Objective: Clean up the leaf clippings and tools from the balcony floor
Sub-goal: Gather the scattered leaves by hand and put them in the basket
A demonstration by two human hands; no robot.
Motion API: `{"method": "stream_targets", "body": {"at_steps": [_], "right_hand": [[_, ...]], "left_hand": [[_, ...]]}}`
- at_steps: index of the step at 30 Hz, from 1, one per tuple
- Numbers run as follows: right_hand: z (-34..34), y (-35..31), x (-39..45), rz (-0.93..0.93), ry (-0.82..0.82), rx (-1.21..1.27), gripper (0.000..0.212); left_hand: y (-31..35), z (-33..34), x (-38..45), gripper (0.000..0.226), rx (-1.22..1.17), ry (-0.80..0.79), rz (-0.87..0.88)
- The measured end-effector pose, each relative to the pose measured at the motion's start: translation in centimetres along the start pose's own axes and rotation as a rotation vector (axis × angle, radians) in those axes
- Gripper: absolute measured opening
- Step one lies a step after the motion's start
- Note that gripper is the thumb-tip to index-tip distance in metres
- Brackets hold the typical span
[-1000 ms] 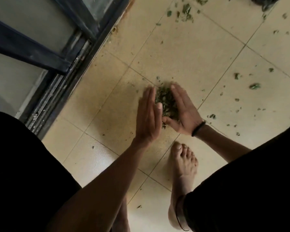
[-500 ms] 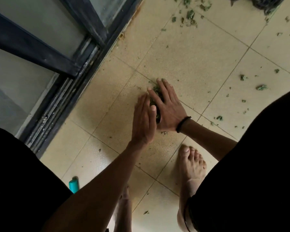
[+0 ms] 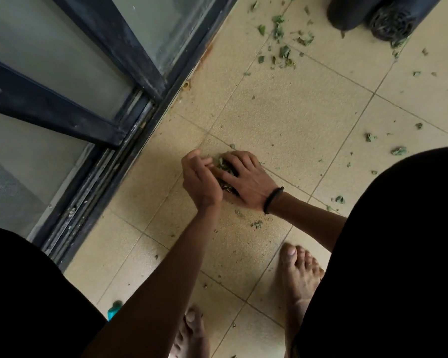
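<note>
A small heap of green leaf clippings (image 3: 223, 165) lies on the beige tiled balcony floor (image 3: 290, 109), squeezed between both hands. My right hand (image 3: 246, 178), with a black band on its wrist, lies over the heap with fingers curled around it. My left hand (image 3: 198, 180) presses against the heap from the left, fingers bent inward. Most of the heap is hidden under the hands. More loose clippings (image 3: 279, 43) are scattered at the far top, and single scraps (image 3: 398, 151) lie to the right.
A dark sliding-door frame and track (image 3: 119, 161) runs along the left. Two black round objects (image 3: 370, 14) stand at the top right. A teal item (image 3: 113, 309) peeks out at the lower left. My bare feet (image 3: 299, 277) stand just below the hands.
The hands have gone from flat and apart around the heap to closed over it. The right hand now covers the clippings and the left fingers have curled in.
</note>
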State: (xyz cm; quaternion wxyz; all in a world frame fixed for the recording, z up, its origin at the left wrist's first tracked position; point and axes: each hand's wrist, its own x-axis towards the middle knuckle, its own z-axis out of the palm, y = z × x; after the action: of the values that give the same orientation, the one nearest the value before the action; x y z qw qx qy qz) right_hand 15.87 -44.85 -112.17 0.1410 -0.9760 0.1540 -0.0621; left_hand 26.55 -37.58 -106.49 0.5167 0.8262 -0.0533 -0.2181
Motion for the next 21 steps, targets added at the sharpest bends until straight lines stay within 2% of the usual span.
{"method": "stream_targets", "body": {"at_steps": [3, 8, 10, 11, 13, 15, 18, 20, 21], "right_hand": [[0.3, 0.2, 0.5, -0.077, 0.024, -0.020, 0.054], [0.4, 1.5, 2.6, -0.217, 0.174, -0.079, 0.042], [0.0, 1.7, 3.7, -0.227, 0.145, -0.122, 0.040], [-0.3, 1.8, 4.3, -0.176, 0.106, -0.132, 0.037], [-1.3, 2.3, 5.4, 0.060, 0.019, -0.097, 0.033], [-2.7, 3.3, 6.5, 0.384, -0.023, 0.079, 0.032], [-6.2, 5.4, 7.1, 0.849, 0.043, 0.712, 0.034], [-8.3, 6.5, 6.7, 1.041, 0.052, 1.186, 0.034], [-8.9, 7.0, 6.1, 1.080, 0.038, 1.391, 0.031]], "left_hand": [[-0.3, -0.2, -0.2, 0.034, 0.039, -0.050, 0.018], [-0.5, -0.2, -0.6, 0.037, 0.069, -0.072, 0.105], [-0.6, -0.5, -0.2, 0.039, 0.049, -0.054, 0.161], [-0.8, -0.6, 0.2, 0.040, 0.052, -0.036, 0.192], [-1.5, -0.9, 1.1, 0.039, 0.099, 0.004, 0.250], [-2.2, -1.2, 1.5, 0.035, 0.173, 0.012, 0.335], [-3.9, -1.4, 1.2, 0.032, 0.363, -0.083, 0.526], [-5.4, -1.5, 0.4, 0.045, 0.546, -0.173, 0.615], [-6.0, -1.5, -0.1, 0.055, 0.639, -0.233, 0.612]]}}
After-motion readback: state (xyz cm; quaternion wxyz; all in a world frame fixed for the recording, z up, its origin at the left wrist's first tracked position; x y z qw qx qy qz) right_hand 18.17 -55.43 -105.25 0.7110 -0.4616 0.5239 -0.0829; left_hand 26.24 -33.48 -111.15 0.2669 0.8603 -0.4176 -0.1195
